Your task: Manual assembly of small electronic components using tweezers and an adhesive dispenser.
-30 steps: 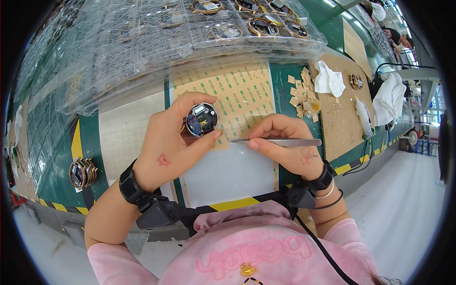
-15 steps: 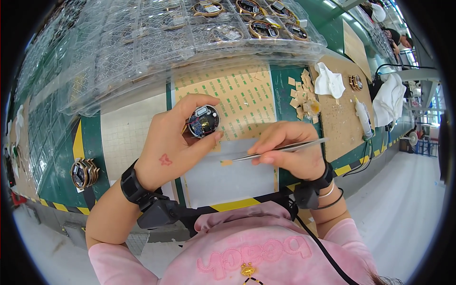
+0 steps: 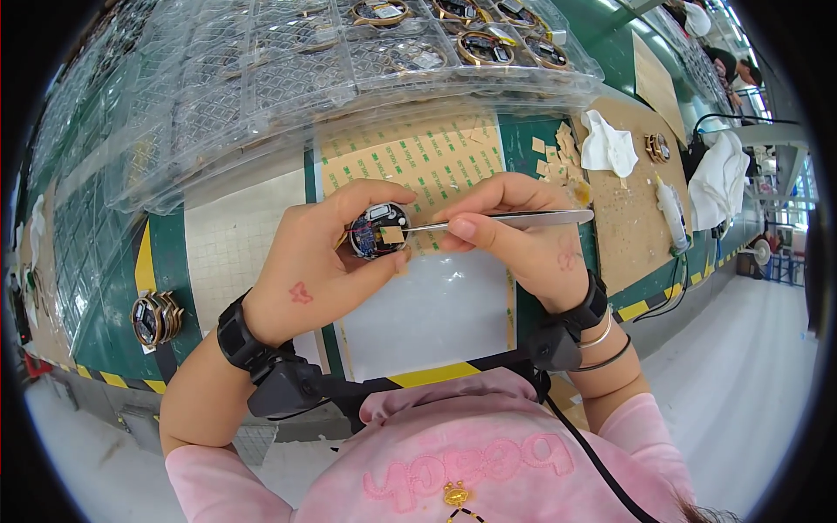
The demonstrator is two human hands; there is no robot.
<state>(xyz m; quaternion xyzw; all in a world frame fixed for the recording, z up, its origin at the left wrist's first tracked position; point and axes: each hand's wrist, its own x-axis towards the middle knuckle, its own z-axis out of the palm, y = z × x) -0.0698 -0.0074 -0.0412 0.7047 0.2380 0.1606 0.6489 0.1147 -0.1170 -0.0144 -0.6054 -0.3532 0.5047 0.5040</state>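
Tweezers sit near-level, pinched in right hand, tip at tan square over round electronics module; left hand, C-curled, grips module by its rim above printed sheet.

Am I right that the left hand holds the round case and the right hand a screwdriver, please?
Not quite: the right hand holds tweezers, not a screwdriver, as the head view shows; the left hand does hold the round case.
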